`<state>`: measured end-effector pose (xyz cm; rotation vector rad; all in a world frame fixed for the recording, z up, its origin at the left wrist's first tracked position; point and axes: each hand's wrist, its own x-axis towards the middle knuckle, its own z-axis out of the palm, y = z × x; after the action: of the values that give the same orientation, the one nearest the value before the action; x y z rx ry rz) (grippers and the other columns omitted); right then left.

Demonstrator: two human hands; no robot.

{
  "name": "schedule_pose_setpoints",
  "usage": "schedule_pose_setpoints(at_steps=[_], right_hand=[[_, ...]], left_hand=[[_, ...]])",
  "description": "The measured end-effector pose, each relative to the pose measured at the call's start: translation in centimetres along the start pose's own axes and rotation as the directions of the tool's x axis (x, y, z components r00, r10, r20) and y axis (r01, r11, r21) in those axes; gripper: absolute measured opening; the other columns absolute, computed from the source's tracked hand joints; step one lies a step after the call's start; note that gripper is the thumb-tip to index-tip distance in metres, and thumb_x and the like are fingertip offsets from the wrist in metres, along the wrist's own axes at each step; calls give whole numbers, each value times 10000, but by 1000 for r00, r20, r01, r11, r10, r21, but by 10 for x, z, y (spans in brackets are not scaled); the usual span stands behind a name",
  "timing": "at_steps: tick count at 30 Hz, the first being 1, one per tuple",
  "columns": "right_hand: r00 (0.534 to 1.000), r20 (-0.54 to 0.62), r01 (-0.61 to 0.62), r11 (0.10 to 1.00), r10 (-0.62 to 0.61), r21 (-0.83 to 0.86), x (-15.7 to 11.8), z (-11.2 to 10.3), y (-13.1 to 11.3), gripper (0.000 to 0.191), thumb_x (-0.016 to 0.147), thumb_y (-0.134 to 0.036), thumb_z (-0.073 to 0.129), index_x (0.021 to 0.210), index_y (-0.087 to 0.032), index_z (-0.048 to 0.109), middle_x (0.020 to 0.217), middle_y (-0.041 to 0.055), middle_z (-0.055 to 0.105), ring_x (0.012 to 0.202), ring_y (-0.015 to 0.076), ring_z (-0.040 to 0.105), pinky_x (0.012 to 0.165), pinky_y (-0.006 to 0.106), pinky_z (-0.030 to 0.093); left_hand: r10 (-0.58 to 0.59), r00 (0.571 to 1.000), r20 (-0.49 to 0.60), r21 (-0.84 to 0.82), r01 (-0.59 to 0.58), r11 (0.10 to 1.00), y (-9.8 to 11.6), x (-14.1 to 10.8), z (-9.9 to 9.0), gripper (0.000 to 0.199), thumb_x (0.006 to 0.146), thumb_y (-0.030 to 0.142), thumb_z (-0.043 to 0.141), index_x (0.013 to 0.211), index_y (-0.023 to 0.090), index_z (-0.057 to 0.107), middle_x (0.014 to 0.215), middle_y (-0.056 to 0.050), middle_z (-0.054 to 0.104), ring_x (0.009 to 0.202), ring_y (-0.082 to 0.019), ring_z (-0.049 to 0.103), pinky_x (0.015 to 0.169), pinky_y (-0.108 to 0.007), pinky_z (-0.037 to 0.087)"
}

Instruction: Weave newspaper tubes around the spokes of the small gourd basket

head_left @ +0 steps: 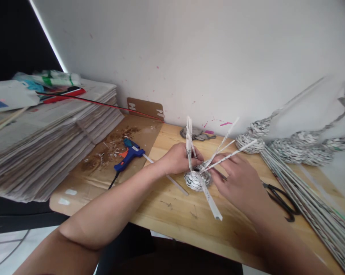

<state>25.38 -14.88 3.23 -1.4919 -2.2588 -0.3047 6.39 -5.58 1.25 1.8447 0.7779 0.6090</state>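
Left hand [184, 158]'s grip looks closed on the little woven paper piece [197, 182], right there on the tabletop [161, 214]. Right hand [235, 177]'s at the rim, can't tell if it's pinching. Yank too hard and those loose paper strips [210, 202] could crease or tear.

The left arm [109, 210] I see is bare past the elbow, the right arm [275, 229] along its forearm; left hand [179, 158] and right hand [237, 177] are bare too. Dark cloth [122, 244], perhaps trousers, shows at the lap.
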Motion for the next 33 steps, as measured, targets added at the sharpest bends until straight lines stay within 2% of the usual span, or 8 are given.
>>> schedule_pose_setpoints(at_steps=[6, 10, 15, 18, 21, 26, 30, 33], right_hand=[[993, 66, -95, 995, 94, 7, -1, 2, -2, 95, 862, -193, 556, 891, -207, 646, 822, 58, 710, 798, 254, 640, 703, 352, 414], [981, 80, -188, 975, 179, 117, -3, -1, -3, 170, 926, -282, 525, 926, -233, 688, 822, 35, 729, 755, 224, 648, 649, 324, 408], [958, 123, -280, 930, 257, 238, -2, -2, 1, 210, 930, -295, 536, 865, -252, 731, 830, 16, 751, 728, 198, 669, 641, 309, 428], [953, 165, -291, 919, 254, 267, -1, -2, 1, 187, 908, -273, 555, 842, -247, 728, 765, 10, 731, 652, 177, 644, 597, 296, 413], [956, 149, -281, 936, 253, 213, 0, -1, -3, 140, 870, -252, 583, 793, -233, 698, 686, 7, 682, 591, 164, 592, 548, 289, 366], [949, 123, -310, 932, 291, 185, 1, 3, -7, 67, 827, -230, 602, 772, -217, 638, 701, 13, 647, 598, 157, 566, 537, 277, 348], [933, 144, -353, 914, 329, 198, 1, 3, -9, 45, 817, -226, 591, 785, -211, 618, 721, 12, 641, 626, 162, 576, 555, 272, 368], [942, 131, -328, 928, 308, 177, 0, 3, -12, 46, 811, -187, 573, 790, -209, 608, 717, 9, 635, 629, 162, 575, 570, 274, 366]], left_hand=[[-44, 999, -12, 13, 44, 999, 2, -1, 3, 154, 732, 197, 673, 868, 145, 725, 799, -39, 745, 713, -155, 674, 667, -242, 525], [-23, 998, -53, 33, 25, 999, 2, -1, 2, 123, 724, 188, 680, 831, 155, 728, 797, -29, 743, 732, -153, 675, 690, -240, 522], [-26, 999, -28, 9, 26, 1000, 4, -1, 1, 147, 737, 205, 685, 859, 149, 747, 834, -42, 758, 765, -165, 688, 721, -253, 529], [-32, 999, -18, 6, 32, 999, 6, -2, 0, 157, 755, 200, 669, 875, 150, 756, 865, -45, 766, 797, -170, 693, 743, -255, 527], [-62, 997, -37, 23, 63, 998, 8, -2, 0, 150, 768, 187, 652, 866, 151, 759, 859, -38, 767, 797, -168, 691, 738, -248, 518], [-46, 998, -38, 73, 49, 996, 8, -2, 0, 163, 783, 197, 644, 882, 152, 765, 892, -44, 771, 831, -172, 694, 782, -256, 510], [-85, 996, -8, 115, 86, 990, 7, -2, -1, 209, 801, 289, 640, 886, 150, 771, 842, -47, 766, 770, -177, 688, 712, -259, 501], [-116, 993, -15, 182, 117, 976, 8, -3, -1, 252, 818, 341, 615, 813, 138, 764, 772, -44, 747, 714, -171, 665, 683, -259, 484]])
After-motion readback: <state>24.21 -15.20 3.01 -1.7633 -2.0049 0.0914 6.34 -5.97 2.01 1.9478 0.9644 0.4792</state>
